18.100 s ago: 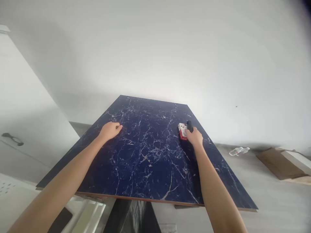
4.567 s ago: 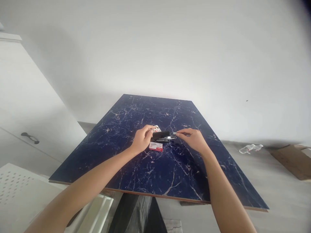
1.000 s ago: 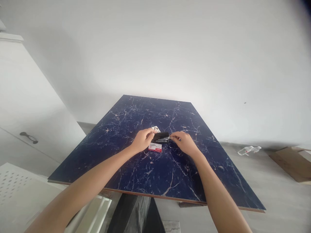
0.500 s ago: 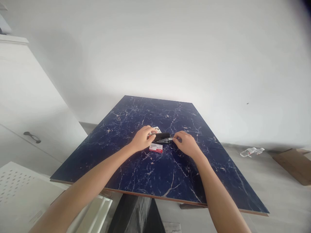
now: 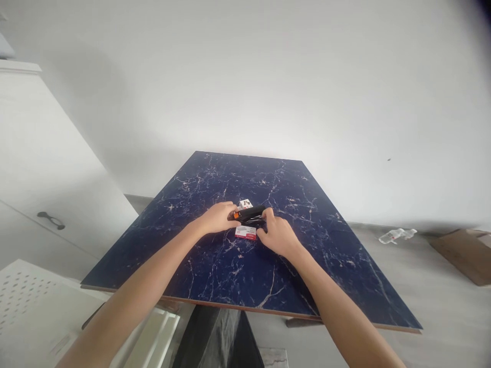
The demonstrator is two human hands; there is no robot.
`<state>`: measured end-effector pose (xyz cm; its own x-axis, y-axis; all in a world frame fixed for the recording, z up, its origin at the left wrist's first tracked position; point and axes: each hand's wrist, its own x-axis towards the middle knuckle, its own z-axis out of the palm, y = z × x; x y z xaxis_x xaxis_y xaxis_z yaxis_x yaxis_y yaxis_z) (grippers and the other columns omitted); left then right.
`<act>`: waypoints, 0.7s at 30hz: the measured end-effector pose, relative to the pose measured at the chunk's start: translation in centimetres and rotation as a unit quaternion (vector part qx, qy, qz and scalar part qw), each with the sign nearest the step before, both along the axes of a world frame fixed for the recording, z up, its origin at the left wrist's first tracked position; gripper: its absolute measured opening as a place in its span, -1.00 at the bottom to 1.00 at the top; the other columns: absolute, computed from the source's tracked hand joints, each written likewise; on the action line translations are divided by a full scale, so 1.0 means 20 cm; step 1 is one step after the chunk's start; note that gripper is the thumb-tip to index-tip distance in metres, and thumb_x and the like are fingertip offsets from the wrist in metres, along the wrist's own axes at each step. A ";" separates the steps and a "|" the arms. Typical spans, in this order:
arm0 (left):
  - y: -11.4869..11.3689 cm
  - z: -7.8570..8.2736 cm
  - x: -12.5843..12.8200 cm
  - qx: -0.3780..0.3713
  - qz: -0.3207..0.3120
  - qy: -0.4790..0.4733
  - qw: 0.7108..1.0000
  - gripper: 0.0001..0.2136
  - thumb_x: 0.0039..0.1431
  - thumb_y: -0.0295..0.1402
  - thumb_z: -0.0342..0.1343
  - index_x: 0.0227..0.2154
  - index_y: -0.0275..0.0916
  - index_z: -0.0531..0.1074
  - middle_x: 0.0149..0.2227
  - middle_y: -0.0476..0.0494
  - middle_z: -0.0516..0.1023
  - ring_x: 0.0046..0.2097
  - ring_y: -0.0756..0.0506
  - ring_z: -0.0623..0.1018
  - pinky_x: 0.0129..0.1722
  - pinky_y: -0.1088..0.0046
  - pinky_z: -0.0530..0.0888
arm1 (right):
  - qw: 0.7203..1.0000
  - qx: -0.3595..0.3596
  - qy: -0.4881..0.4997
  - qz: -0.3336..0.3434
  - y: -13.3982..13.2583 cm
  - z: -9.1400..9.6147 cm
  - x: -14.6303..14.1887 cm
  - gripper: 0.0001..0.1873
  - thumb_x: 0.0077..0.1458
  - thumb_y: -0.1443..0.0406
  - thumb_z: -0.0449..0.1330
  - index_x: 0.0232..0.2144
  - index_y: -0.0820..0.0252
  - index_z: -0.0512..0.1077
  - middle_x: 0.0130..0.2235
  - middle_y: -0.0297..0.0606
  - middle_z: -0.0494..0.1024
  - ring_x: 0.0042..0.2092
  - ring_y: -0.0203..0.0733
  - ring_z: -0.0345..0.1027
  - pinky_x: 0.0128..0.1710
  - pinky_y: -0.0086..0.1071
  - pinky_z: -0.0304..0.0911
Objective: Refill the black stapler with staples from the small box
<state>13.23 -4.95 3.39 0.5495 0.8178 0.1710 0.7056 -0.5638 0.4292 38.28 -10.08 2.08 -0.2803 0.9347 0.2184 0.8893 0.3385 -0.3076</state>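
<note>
Red-white box point(image 5: 246, 233), contents hidden, black stapler point(image 5: 251, 212) above, in both hands point(image 5: 219, 217) point(image 5: 279, 235)

Stapler point(image 5: 250, 215) — right end partly behind right hand point(image 5: 281, 235). Box point(image 5: 245, 233) — print too small for us to read. Carton point(image 5: 462, 255), cut off at right edge.
</note>
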 end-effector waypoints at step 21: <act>-0.06 -0.05 0.08 0.133 0.069 -0.039 0.988 -0.51 0.45 -0.16 -0.19 0.35 -0.20 0.16 0.04 -0.29 0.56 0.03 -0.25 0.53 -0.01 0.21 0.42 | 0.968 -0.064 0.243 -0.011 0.13 -0.08 0.00 -0.53 0.10 0.03 0.28 -0.05 0.12 0.32 -0.13 -0.18 0.58 -0.14 -0.10 0.49 -0.13 -0.24 0.35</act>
